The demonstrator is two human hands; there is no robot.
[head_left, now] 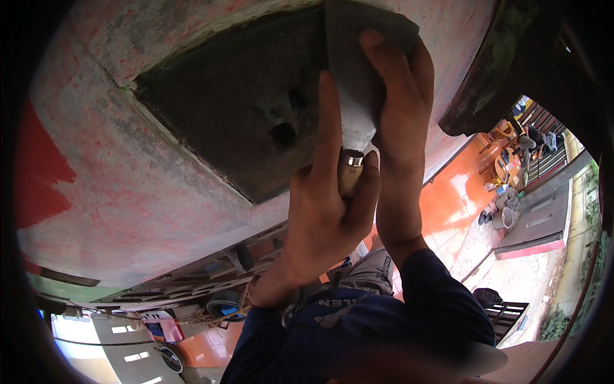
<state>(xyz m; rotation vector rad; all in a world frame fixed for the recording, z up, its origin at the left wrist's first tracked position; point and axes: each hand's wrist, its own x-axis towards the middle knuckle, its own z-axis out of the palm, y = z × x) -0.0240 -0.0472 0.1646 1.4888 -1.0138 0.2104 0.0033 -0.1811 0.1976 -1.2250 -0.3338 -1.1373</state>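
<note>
A putty knife (355,77) with a wide grey metal blade and a short wooden handle is held up in front of me, blade upward. My left hand (326,205) is closed round its handle, the index finger stretched along the blade's left edge. My right hand (406,102) grips the blade's right side, with the thumb on the near face and the other fingers partly hidden behind. Behind the blade lies a dark recessed opening (217,121) in the wall, with mesh at its upper edge and a ragged hole inside. Whether the blade touches the wall cannot be seen.
The mottled pink and grey wall (121,160) surrounds the opening, with a red painted patch (41,173) at left. A dark overhanging edge (473,96) juts in at right. Far below are an orange tiled floor (451,198), buckets (508,216) and a table with clutter (506,168).
</note>
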